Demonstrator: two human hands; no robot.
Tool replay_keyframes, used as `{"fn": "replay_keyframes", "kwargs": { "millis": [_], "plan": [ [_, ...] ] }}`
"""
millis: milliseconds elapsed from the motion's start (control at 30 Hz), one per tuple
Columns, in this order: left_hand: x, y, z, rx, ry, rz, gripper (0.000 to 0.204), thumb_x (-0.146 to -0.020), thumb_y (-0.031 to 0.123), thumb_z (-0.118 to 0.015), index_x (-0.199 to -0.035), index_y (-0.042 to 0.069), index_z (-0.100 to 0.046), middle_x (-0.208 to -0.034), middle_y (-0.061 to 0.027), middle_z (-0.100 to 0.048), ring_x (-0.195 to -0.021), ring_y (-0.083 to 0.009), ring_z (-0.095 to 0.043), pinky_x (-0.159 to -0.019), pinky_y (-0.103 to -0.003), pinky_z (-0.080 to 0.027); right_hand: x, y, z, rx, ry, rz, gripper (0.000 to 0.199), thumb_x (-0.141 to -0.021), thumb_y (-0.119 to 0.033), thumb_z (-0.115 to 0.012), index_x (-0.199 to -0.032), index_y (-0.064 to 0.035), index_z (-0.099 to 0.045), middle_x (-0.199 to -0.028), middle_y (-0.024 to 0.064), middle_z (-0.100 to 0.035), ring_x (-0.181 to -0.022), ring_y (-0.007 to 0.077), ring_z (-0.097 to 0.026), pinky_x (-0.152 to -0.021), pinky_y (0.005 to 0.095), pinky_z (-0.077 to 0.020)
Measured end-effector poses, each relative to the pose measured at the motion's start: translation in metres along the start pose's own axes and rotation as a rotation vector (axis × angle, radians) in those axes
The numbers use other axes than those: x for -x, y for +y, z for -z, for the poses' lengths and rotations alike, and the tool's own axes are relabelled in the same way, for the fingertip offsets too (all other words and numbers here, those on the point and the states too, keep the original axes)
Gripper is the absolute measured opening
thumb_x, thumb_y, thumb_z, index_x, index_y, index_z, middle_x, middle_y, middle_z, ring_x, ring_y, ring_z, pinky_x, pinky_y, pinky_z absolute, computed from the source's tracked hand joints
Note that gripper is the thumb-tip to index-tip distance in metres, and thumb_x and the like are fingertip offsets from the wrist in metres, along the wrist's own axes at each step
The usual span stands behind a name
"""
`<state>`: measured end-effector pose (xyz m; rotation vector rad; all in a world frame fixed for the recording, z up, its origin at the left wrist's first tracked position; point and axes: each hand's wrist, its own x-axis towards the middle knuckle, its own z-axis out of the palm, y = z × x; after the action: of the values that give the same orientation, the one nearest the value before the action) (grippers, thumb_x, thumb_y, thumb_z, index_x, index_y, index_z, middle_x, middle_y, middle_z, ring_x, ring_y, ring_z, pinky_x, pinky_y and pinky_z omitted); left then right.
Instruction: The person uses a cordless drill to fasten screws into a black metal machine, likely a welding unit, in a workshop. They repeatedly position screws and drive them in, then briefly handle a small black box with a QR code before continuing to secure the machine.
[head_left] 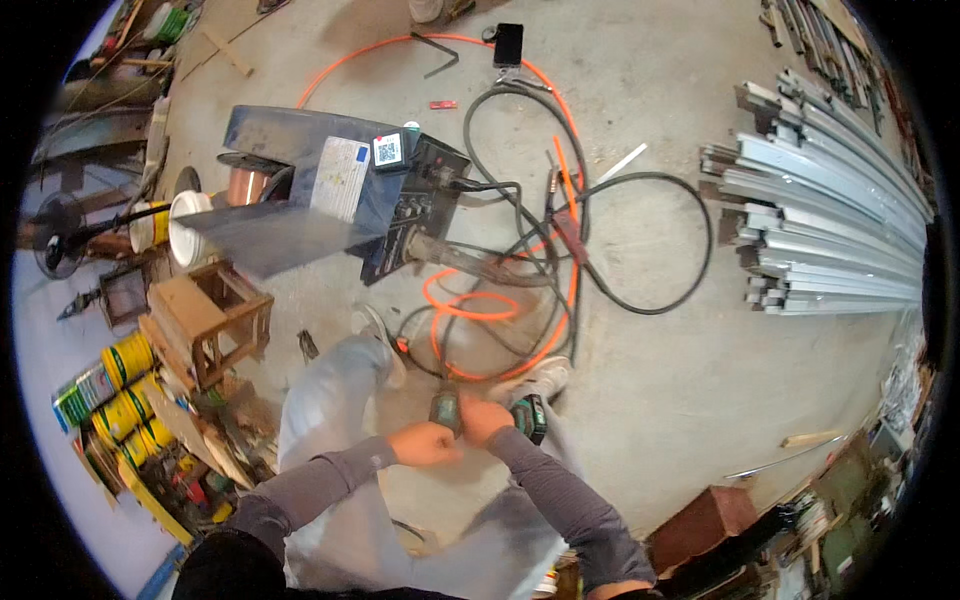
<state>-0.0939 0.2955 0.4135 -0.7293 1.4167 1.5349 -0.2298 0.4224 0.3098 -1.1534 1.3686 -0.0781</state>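
Between my knees, my right hand (484,419) is wrapped round the handle of a dark green cordless drill (445,408). Its black and teal battery (530,419) sticks out to the right of that hand. The drill's front points away from me, toward the floor with the hoses. My left hand (426,444) is closed right beside the drill's body, on its left. Whatever those fingers hold, if anything, is hidden, and the hands are slightly blurred.
Ahead stands a dark blue welding machine (290,150) with a copper wire spool (250,186). An orange hose (572,290) and black cables (708,240) coil across the floor. Metal profiles (830,210) lie stacked at right. A wooden stool (210,315) and yellow buckets (127,360) stand left.
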Motion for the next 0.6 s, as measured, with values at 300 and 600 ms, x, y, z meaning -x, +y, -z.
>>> {"fn": "replay_keyframes", "kwargs": {
  "millis": [300,600],
  "plan": [
    [0.177,0.173,-0.013,0.182,0.609,-0.073,0.038,-0.099,0.035,-0.069,-0.114,0.0,-0.069,-0.095,-0.0093,-0.074,-0.085,-0.0168,-0.069,-0.079,-0.034,-0.056,0.29,0.046,0.052,-0.299,0.428,-0.628,0.056,-0.085,-0.016,-0.069,-0.136,-0.0037,-0.05,-0.125,0.0256,-0.066,-0.116,0.0447,-0.064,-0.096,0.0521,-0.053],
    [0.2,0.036,-0.003,0.467,0.921,0.14,0.031,-0.094,0.026,-0.065,-0.087,-0.004,-0.07,-0.074,-0.0164,-0.071,-0.058,-0.0246,-0.068,-0.053,-0.038,-0.054,0.441,0.108,0.007,-0.915,0.628,-0.89,0.015,-0.077,-0.013,-0.07,-0.083,0.0002,-0.07,-0.079,0.0169,-0.073,-0.076,0.0322,-0.071,-0.071,0.0441,-0.0561]
  ]
}}
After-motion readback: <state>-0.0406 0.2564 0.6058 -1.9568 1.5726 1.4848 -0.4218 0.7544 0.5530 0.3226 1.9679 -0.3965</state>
